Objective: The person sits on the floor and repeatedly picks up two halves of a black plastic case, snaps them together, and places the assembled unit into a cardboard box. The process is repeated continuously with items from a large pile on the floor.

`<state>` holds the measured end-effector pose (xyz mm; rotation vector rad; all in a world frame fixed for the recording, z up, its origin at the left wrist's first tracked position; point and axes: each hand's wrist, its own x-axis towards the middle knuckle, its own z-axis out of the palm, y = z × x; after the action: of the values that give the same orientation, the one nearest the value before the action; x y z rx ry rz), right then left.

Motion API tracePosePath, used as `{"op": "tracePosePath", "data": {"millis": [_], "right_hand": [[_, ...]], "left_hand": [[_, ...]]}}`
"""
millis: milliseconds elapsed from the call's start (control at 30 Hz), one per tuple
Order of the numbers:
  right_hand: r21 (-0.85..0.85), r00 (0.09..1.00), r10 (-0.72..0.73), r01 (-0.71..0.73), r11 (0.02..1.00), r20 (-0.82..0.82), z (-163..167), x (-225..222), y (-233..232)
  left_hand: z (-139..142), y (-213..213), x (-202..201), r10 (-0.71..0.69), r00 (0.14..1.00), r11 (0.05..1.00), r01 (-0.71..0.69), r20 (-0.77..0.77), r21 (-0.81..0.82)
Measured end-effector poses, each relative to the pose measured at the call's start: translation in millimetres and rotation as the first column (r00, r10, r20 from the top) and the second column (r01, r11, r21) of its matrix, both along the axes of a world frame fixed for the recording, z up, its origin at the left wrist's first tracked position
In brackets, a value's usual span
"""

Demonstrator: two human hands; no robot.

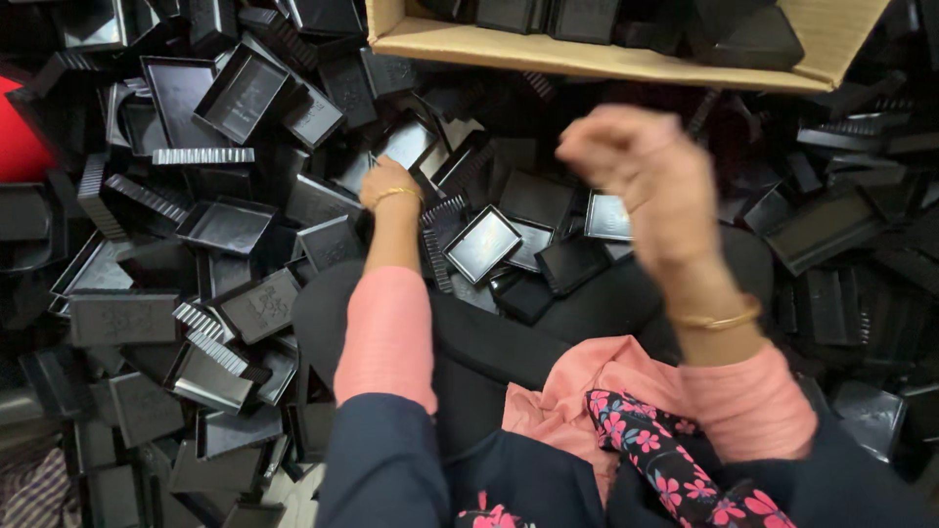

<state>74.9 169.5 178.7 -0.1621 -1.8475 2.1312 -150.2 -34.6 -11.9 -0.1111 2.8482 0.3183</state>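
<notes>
A large heap of black plastic trays (227,225), shallow and rectangular with ribbed edges, surrounds me. My left hand (387,182) reaches forward into the heap, its fingers bent down among the trays and hidden, so a grip cannot be made out. My right hand (646,166) is raised above the pile, blurred, fingers curled into a loose fist with nothing visible in it. One black tray (482,243) lies face up between the two hands. Both wrists carry gold bangles and pink sleeves.
An open cardboard box (587,57) stands at the top, holding more black trays. A red object (20,137) shows at the left edge. Pink and flowered cloth (626,420) lies across my lap at the bottom.
</notes>
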Motion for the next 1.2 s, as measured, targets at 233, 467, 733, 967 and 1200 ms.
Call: {"op": "tracePosePath", "data": {"millis": [233,467,733,967,1200], "right_hand": [[0.97,0.97,-0.16,-0.154,0.187,0.185,-150,-16,-20],[0.871,0.816,-0.311,-0.426,0.243,0.486,-180,-3,-26],[0.689,0.907,-0.249,-0.06,0.722,0.34,-145,19,1],[0.997,0.992,-0.097,-0.075,0.002,0.075,-145,39,-41],[0.658,0.905,-0.288,0.011,0.753,0.314,-130,67,-4]], "left_hand": [[-10,15,20,0.081,0.995,0.977,-0.066,-0.066,0.205],[4,-3,29,-0.093,0.995,0.905,0.093,-0.021,0.415],[-5,-12,123,0.049,0.998,0.543,-0.004,-0.027,0.84],[25,-4,120,-0.023,0.984,-0.283,-0.175,0.175,0.943],[76,-14,136,-0.183,0.966,-0.647,-0.257,0.181,0.718]]}}
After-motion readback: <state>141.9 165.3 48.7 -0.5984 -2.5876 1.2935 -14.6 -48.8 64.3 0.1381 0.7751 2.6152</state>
